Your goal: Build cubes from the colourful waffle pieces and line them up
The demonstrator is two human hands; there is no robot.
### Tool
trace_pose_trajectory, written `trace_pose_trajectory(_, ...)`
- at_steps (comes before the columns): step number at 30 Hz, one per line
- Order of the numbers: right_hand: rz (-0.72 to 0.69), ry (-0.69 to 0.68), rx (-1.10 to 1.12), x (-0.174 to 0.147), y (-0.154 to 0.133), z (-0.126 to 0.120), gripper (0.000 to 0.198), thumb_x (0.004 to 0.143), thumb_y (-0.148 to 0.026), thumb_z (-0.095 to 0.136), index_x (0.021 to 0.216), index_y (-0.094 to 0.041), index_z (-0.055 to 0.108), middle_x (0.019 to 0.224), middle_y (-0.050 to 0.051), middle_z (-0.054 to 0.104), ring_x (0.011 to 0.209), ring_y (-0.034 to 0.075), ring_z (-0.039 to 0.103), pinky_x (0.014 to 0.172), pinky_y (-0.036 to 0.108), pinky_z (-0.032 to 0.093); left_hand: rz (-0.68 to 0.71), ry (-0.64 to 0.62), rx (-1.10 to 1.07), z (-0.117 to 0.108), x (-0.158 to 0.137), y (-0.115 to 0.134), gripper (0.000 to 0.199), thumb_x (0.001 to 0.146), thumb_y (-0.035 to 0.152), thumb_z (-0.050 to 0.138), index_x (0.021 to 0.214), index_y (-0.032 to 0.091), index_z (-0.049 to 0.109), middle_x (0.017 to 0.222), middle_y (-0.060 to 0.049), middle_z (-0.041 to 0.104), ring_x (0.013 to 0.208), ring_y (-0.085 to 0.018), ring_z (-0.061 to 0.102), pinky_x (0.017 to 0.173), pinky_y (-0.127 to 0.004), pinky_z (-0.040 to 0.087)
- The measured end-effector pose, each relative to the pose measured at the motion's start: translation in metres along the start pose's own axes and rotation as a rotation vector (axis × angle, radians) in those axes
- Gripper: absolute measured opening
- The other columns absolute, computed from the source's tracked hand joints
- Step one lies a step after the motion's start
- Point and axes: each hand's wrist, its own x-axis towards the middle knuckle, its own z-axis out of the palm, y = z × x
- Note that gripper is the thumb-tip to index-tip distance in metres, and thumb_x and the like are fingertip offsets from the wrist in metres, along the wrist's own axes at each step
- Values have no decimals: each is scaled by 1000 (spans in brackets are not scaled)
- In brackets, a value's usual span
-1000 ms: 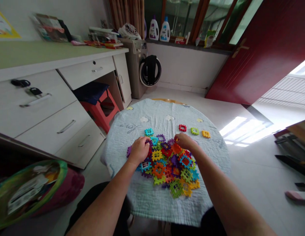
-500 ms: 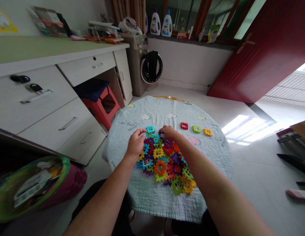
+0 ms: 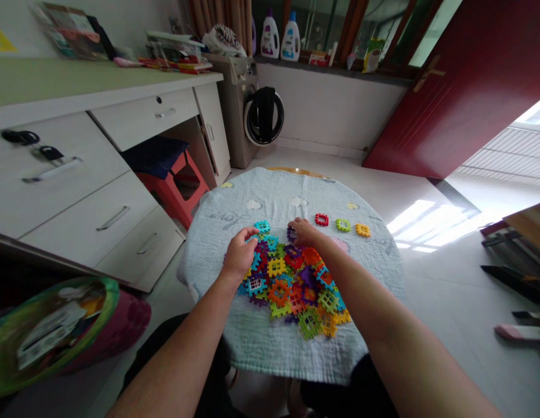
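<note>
A heap of colourful plastic window-shaped building blocks (image 3: 279, 291) lies on the cloth-covered round table (image 3: 270, 354). At its far left edge is my left hand (image 3: 240, 253), thumb and forefinger apart beside a light blue block (image 3: 261, 226). Whether those fingers touch a block is hard to see. My right hand (image 3: 305, 233) grips a purple block (image 3: 291, 234) just beyond the heap, its fingers covering much of the piece. Apart from the heap, a red block (image 3: 321, 219), a green block (image 3: 343, 224) and a yellow block (image 3: 362, 230) form a row to the right.
A red stool (image 3: 178, 186) stands left of the table, by the white drawers (image 3: 95, 203). A bin (image 3: 126, 319) sits at the lower left. Farther back are a washing machine (image 3: 237, 110) with its door open and a red door (image 3: 478, 87).
My right hand has drawn the purple block slightly away from the heap, toward the right. My left hand stays about where it was by the heap. The whole view has shifted a little.
</note>
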Motion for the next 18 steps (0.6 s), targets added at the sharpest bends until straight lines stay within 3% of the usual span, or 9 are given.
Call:
trace_pose_trajectory(3,5,96,196,-13,4,-13,58,64,-9,65,121,-14,55,116,12,54,101,22,55,87,32,44,-4,12,-11,-1,0,2,27,69,21,54,93,18,65,97,-4,67,96,-19,60,95,-35,43)
trace_pose_trajectory(6,-157,40,338,-33,4,-19,58,63,-8,64,120,-17,55,115,9,55,100,19,56,87,31,44,-1,9,-15,-1,-1,4,27,68,21,55,93,18,65,96,-4,67,96,-20,60,95,-36,43)
trace_pose_trajectory(9,-287,-44,289,-50,-4,-13,59,63,-8,65,120,-20,56,116,8,55,105,21,53,92,34,42,1,0,-9,2,-2,6,26,69,22,55,92,17,65,95,-4,67,97,-20,60,96,-37,43)
trace_pose_trajectory(18,-265,-62,169,-48,-17,8,61,66,-6,61,124,-20,55,123,10,57,111,23,53,97,37,37,9,-14,10,1,-5,6,26,71,25,58,94,17,64,98,-5,67,97,-20,61,95,-36,44)
